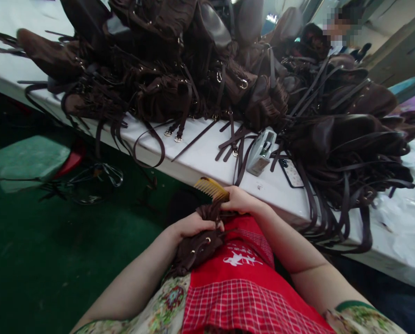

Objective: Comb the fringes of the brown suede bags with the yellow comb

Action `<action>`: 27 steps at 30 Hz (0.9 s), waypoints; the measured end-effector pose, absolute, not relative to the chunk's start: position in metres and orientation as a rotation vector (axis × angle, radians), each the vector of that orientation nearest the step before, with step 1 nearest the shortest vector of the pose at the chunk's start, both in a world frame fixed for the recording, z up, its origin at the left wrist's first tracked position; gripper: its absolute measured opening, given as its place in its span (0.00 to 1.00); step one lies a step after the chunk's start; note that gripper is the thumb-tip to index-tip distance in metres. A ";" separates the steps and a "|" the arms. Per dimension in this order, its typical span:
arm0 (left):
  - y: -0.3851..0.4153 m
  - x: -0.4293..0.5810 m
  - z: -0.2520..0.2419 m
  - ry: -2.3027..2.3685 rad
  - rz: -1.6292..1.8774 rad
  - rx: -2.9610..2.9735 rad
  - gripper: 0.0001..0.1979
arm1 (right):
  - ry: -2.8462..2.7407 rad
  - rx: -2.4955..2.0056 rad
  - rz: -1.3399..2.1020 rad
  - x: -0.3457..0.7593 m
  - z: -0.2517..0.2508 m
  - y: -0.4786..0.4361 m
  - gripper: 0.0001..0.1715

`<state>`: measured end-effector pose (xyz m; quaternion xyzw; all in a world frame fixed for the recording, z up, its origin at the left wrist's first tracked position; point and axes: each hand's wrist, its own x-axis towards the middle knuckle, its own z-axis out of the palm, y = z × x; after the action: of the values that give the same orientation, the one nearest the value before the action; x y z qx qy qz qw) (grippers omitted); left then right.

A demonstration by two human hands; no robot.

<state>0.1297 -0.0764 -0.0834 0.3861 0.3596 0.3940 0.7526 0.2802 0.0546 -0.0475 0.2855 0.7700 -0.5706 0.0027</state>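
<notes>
A dark brown fringed bag point(200, 248) with small gold-coloured eyelets rests against the front of my red apron. My left hand point(197, 226) is closed on its upper part, thumb on top. In my right hand point(238, 199) is a yellow comb point(210, 188), its teeth pointing down and to the left. The comb sits just above the bunched brown strips at the bag's top; whether its teeth touch them I cannot tell. The fingertips of both hands are partly hidden.
A white table point(193, 139) runs across in front, heaped with brown bags point(165, 97) whose straps hang over its edge. A grey box-like device point(262, 152) and a phone point(291, 173) lie near that edge. A green-covered stool point(29, 157) stands left; another person point(342, 32) is behind the pile.
</notes>
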 end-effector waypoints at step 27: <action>-0.096 0.141 -0.092 1.401 0.999 1.091 0.20 | 2.623 1.195 -0.265 0.287 -0.027 0.059 0.20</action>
<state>0.1407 -0.0956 -0.0923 0.4560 0.5856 0.4174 0.5243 0.2872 0.0588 -0.0266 0.4097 0.8992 -0.0909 0.1233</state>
